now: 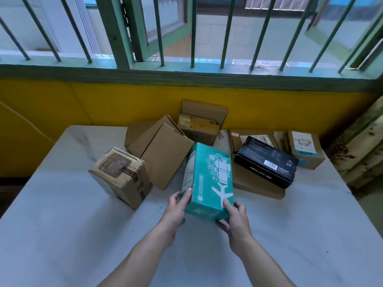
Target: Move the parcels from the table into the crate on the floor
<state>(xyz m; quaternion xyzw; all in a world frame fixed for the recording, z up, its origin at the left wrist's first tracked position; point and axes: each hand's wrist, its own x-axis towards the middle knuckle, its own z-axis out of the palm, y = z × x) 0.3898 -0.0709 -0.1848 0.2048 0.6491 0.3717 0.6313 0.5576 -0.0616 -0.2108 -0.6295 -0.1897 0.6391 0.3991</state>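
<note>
Both my left hand (176, 208) and right hand (236, 216) grip the near end of the teal parcel (209, 177) over the table (62, 224), its long axis pointing away from me; crate out of view.

White table (62, 235), taped brown box (122, 177) left, plain cartons (163, 160) centre, flat carton (255, 184) right

Yellow wall (62, 104) under barred window (238, 38)
</note>
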